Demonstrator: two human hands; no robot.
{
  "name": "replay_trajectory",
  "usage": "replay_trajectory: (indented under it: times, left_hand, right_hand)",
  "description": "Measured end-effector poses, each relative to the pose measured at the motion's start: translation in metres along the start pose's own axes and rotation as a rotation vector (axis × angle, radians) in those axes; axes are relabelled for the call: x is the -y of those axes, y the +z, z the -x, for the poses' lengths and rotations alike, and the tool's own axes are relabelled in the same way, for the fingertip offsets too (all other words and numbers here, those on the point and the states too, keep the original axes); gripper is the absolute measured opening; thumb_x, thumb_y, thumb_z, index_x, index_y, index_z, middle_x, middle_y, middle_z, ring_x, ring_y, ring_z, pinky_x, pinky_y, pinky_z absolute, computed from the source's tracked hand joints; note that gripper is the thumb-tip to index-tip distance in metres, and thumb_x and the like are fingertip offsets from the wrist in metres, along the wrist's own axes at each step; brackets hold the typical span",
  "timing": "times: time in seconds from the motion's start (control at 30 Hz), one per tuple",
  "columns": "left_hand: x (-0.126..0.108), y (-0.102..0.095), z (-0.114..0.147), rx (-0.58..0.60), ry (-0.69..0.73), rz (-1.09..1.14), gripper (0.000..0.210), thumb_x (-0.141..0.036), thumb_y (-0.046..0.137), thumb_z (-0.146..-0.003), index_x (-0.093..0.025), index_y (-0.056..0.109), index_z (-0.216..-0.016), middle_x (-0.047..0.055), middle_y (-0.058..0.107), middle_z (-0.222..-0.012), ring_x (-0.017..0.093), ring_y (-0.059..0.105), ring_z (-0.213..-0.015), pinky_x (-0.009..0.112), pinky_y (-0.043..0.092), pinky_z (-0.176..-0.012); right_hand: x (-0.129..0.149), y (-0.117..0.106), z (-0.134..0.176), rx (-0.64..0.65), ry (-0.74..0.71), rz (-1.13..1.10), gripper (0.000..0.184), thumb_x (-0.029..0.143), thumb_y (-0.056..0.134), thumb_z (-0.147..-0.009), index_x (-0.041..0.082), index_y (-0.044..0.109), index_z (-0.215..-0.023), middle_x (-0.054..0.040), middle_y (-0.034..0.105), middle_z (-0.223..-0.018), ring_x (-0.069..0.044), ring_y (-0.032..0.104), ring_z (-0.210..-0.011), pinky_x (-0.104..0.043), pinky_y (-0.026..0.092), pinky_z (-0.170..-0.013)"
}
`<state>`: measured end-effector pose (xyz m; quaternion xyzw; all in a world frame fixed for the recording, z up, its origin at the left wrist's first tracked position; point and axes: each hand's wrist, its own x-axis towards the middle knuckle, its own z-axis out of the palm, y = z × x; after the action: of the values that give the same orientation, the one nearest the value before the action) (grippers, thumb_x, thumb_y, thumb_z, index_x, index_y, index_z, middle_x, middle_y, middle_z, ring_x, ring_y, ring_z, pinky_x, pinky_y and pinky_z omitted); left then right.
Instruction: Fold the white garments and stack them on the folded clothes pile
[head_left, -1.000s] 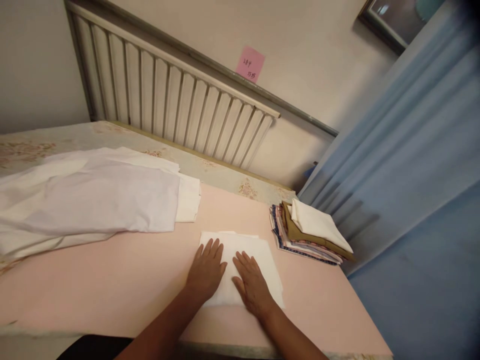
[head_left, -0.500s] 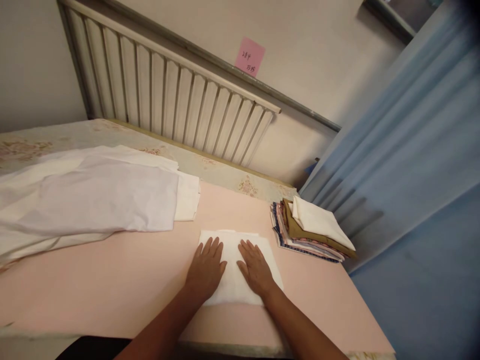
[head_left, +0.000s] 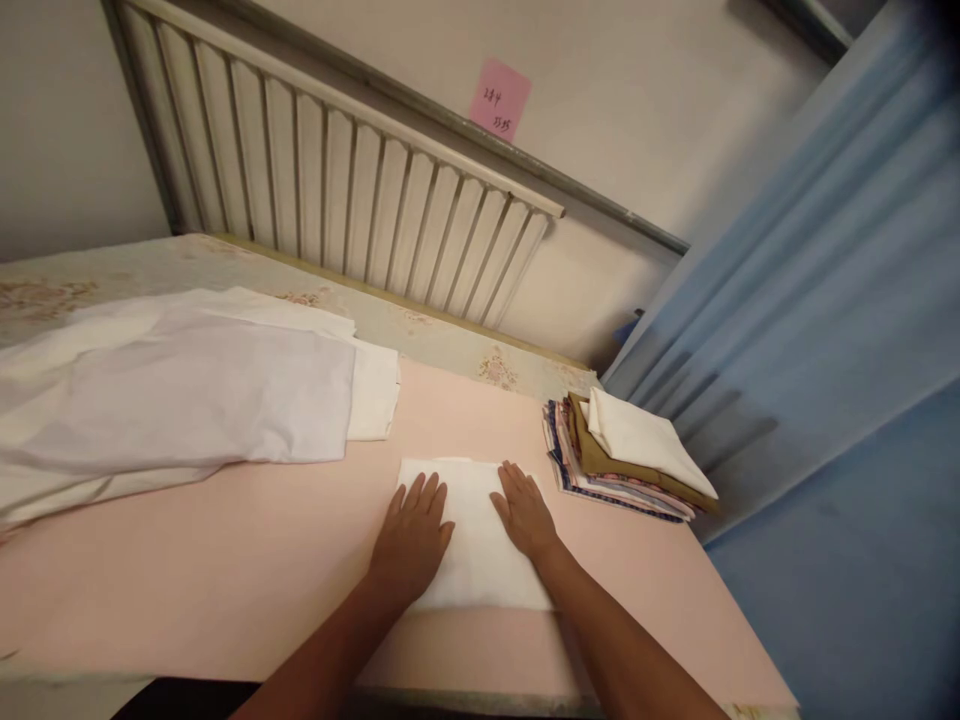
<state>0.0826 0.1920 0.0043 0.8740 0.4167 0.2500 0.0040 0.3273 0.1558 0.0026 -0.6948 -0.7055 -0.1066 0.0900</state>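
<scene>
A folded white cloth (head_left: 480,560) lies flat on the pink table cover (head_left: 262,570) in front of me. On its left side my left hand (head_left: 412,535) rests palm down, fingers stretched out. My right hand (head_left: 526,515) is also flat, on the cloth's right part, with its fingers toward the far edge. Neither hand grips anything. The cloth's right border is partly hidden under my right hand and forearm.
To the right is a stack of folded fabrics (head_left: 592,455) with a folded white piece (head_left: 649,440) on top. Loose white fabric (head_left: 225,390) spreads over the left side. Behind the table stands a radiator (head_left: 337,190); a blue curtain (head_left: 787,300) hangs at the right.
My right hand has slid a little to the right and away from me across the white cloth, widening the gap between the hands. My left hand stays in place.
</scene>
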Motion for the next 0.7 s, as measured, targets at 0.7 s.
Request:
replay_trajectory:
  times: [0.7]
  left_hand:
    - [0.000, -0.002, 0.000, 0.016, -0.015, 0.024, 0.048, -0.034, 0.040, -0.091, -0.018, 0.051, -0.135, 0.007, 0.047, -0.145, 0.027, 0.037, -0.137, 0.048, 0.028, -0.113]
  right_hand:
    - [-0.030, 0.017, 0.019, -0.047, 0.074, -0.020, 0.056, 0.046, 0.028, -0.100, 0.011, 0.040, -0.142, -0.0162, 0.038, -0.148, -0.027, 0.031, -0.139, -0.050, 0.031, -0.111]
